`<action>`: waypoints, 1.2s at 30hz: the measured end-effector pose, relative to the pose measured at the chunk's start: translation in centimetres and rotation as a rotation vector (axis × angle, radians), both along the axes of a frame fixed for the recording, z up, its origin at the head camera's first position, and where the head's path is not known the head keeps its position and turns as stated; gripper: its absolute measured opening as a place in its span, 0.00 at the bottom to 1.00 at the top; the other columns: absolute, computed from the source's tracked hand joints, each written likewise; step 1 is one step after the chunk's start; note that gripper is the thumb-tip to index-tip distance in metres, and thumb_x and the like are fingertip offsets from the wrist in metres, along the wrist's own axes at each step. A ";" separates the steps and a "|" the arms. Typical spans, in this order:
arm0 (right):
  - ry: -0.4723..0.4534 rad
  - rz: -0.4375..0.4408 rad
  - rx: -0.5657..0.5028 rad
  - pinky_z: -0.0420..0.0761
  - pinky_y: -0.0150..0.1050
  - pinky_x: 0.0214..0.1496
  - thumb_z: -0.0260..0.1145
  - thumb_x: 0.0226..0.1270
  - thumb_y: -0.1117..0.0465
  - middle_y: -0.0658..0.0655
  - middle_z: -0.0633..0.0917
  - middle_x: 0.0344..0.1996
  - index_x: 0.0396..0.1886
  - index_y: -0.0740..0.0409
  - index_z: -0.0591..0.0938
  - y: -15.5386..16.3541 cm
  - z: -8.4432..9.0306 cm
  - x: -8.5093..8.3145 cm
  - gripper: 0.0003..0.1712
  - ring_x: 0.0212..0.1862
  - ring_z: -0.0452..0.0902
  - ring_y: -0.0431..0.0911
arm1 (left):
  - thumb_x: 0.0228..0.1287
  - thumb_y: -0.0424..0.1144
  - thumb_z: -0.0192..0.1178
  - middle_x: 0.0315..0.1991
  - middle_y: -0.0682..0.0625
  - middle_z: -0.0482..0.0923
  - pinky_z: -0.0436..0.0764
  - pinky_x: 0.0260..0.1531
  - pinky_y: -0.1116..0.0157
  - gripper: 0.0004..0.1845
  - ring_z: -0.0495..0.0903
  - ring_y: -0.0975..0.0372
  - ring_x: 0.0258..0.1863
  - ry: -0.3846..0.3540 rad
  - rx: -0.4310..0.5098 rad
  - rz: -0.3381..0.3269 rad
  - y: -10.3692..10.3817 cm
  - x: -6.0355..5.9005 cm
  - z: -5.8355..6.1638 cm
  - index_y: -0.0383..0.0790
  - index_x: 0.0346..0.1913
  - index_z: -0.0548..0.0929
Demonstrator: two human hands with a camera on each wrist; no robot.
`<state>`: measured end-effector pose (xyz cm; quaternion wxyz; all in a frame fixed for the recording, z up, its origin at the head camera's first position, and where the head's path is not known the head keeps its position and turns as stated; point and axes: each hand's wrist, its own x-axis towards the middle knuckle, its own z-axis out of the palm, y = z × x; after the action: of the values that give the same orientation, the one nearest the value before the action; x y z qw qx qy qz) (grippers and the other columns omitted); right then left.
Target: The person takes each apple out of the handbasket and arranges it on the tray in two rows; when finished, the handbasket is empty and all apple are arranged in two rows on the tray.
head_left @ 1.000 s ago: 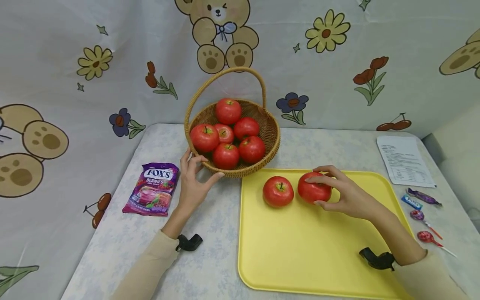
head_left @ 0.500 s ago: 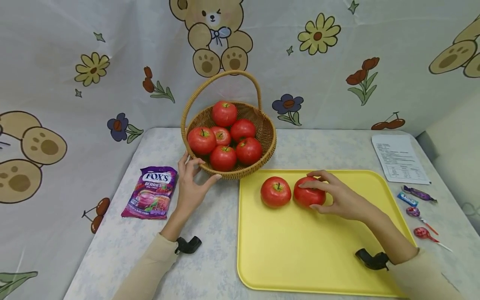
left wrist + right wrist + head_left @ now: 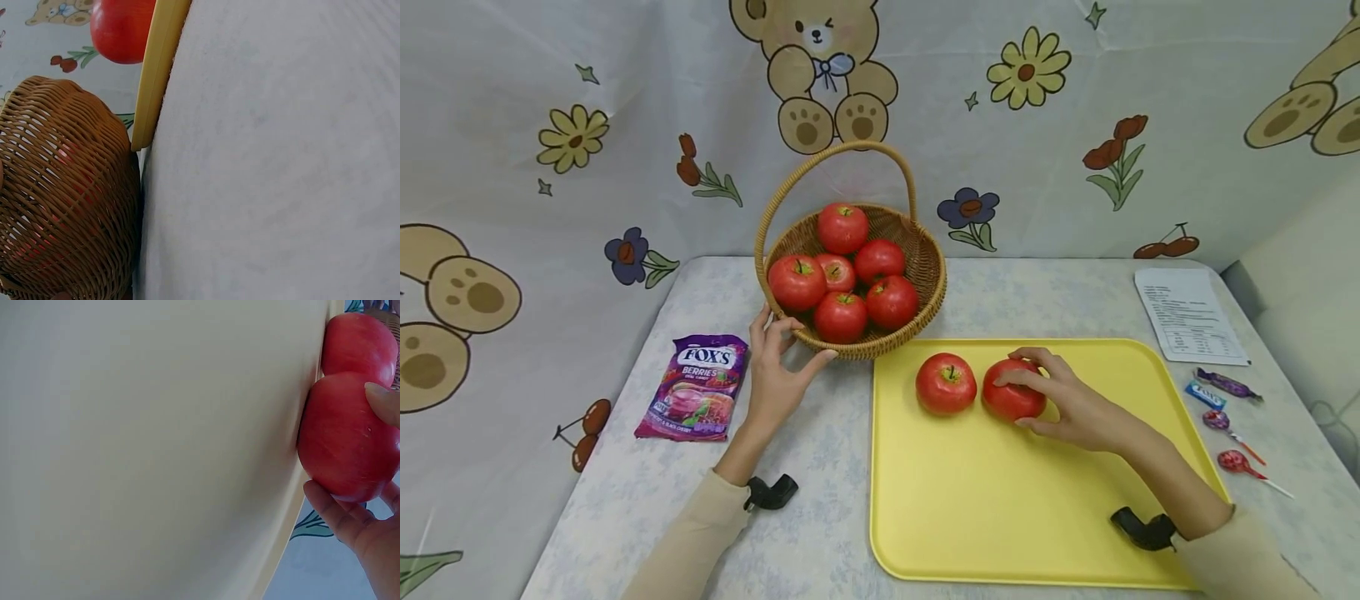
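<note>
In the head view my right hand [image 3: 1071,404] holds a red apple [image 3: 1009,400] on the yellow tray [image 3: 985,517], thumb on the near side and fingers over the top and far side. A second apple [image 3: 946,385] sits just left of it; in the right wrist view the held apple [image 3: 347,440] overlaps the other apple [image 3: 359,347]. My left hand [image 3: 775,379] grips the front left rim of a wicker basket [image 3: 928,292], thumb lying along its front. Several red apples fill the basket. Its woven side [image 3: 69,187] shows in the left wrist view.
A purple candy bag [image 3: 696,387] lies left of my left hand. Right of the tray are a printed sheet [image 3: 1191,317], wrapped candies [image 3: 1225,384] and two lollipops [image 3: 1234,462]. A cartoon-printed cloth [image 3: 1045,167] hangs behind the basket.
My right hand has brought the held apple slightly left, closer to the second apple. The left hand stays at the basket rim. The head view has shifted a little.
</note>
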<state>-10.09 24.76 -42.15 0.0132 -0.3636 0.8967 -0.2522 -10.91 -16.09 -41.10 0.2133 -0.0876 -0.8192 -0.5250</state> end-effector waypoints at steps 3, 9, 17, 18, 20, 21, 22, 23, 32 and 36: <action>0.008 -0.005 0.002 0.84 0.53 0.53 0.80 0.50 0.62 0.60 0.66 0.65 0.60 0.41 0.74 0.0 -0.2 0.1 0.38 0.66 0.59 0.54 | 0.52 0.31 0.74 0.73 0.31 0.48 0.75 0.61 0.43 0.26 0.50 0.42 0.75 -0.007 -0.001 0.003 0.0 0.0 0.1 0.28 0.50 0.72; 0.013 -0.016 0.003 0.84 0.54 0.53 0.80 0.50 0.62 0.62 0.66 0.66 0.61 0.42 0.74 -0.1 -0.1 0.6 0.38 0.66 0.60 0.57 | 0.52 0.31 0.74 0.72 0.31 0.48 0.75 0.61 0.42 0.27 0.50 0.43 0.75 -0.004 0.004 0.002 0.0 0.0 0.1 0.28 0.50 0.72; -0.030 -0.019 0.025 0.77 0.67 0.57 0.78 0.53 0.59 0.64 0.58 0.72 0.68 0.41 0.71 -0.8 1.5 0.7 0.42 0.72 0.50 0.72 | 0.51 0.31 0.75 0.72 0.30 0.48 0.75 0.61 0.42 0.27 0.51 0.42 0.75 0.001 0.009 0.003 -0.1 0.2 -0.1 0.27 0.50 0.71; -0.041 -0.025 0.033 0.77 0.67 0.57 0.78 0.54 0.58 0.64 0.57 0.74 0.69 0.40 0.70 -1.0 1.9 0.6 0.43 0.73 0.47 0.73 | 0.51 0.31 0.75 0.72 0.30 0.48 0.75 0.61 0.42 0.27 0.51 0.42 0.75 0.001 0.010 0.005 -0.2 0.2 -0.1 0.27 0.50 0.71; -0.062 -0.033 0.046 0.77 0.67 0.58 0.76 0.57 0.57 0.63 0.56 0.74 0.70 0.39 0.69 -1.5 2.7 0.3 0.42 0.74 0.46 0.70 | 0.51 0.30 0.75 0.72 0.31 0.48 0.75 0.61 0.42 0.27 0.51 0.42 0.75 0.002 0.010 0.004 -0.3 0.2 -0.2 0.28 0.50 0.71; -0.071 -0.035 0.050 0.77 0.66 0.58 0.75 0.58 0.57 0.63 0.55 0.75 0.70 0.38 0.69 -1.7 3.1 0.0 0.41 0.75 0.46 0.69 | 0.51 0.31 0.75 0.72 0.31 0.47 0.75 0.61 0.42 0.27 0.51 0.42 0.75 0.003 0.008 0.003 -0.3 0.2 -0.2 0.28 0.50 0.72; -0.072 -0.036 0.055 0.77 0.65 0.59 0.74 0.59 0.57 0.63 0.55 0.75 0.70 0.37 0.68 -2.0 3.5 -0.3 0.40 0.75 0.47 0.68 | 0.52 0.31 0.74 0.72 0.31 0.47 0.75 0.61 0.42 0.26 0.51 0.42 0.75 0.004 0.006 0.002 -0.3 0.2 -0.2 0.28 0.50 0.72; -0.070 -0.034 0.057 0.77 0.64 0.59 0.74 0.60 0.57 0.62 0.55 0.75 0.71 0.37 0.68 -2.3 3.9 -0.6 0.40 0.75 0.48 0.67 | 0.52 0.31 0.74 0.73 0.31 0.47 0.75 0.61 0.42 0.26 0.51 0.42 0.75 0.006 0.004 0.001 -0.3 0.2 -0.2 0.28 0.50 0.72; 0.005 0.057 0.015 0.74 0.65 0.62 0.71 0.63 0.58 0.60 0.56 0.75 0.71 0.42 0.68 -5.3 6.4 -2.9 0.38 0.77 0.46 0.60 | 0.51 0.29 0.74 0.71 0.28 0.47 0.76 0.60 0.42 0.27 0.54 0.39 0.74 0.013 -0.005 -0.012 -0.4 0.1 -0.1 0.27 0.50 0.71; 0.028 0.094 -0.006 0.73 0.64 0.64 0.70 0.64 0.55 0.60 0.56 0.75 0.71 0.42 0.68 -7.2 7.4 -3.4 0.36 0.78 0.45 0.59 | 0.51 0.30 0.75 0.72 0.28 0.47 0.75 0.60 0.42 0.27 0.52 0.39 0.74 0.019 -0.006 -0.018 -0.3 0.0 0.0 0.27 0.50 0.71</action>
<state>-13.48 17.59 -34.72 0.0114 -0.4087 0.8781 -0.2486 -10.89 -16.34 -41.09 0.2159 -0.1006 -0.8179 -0.5237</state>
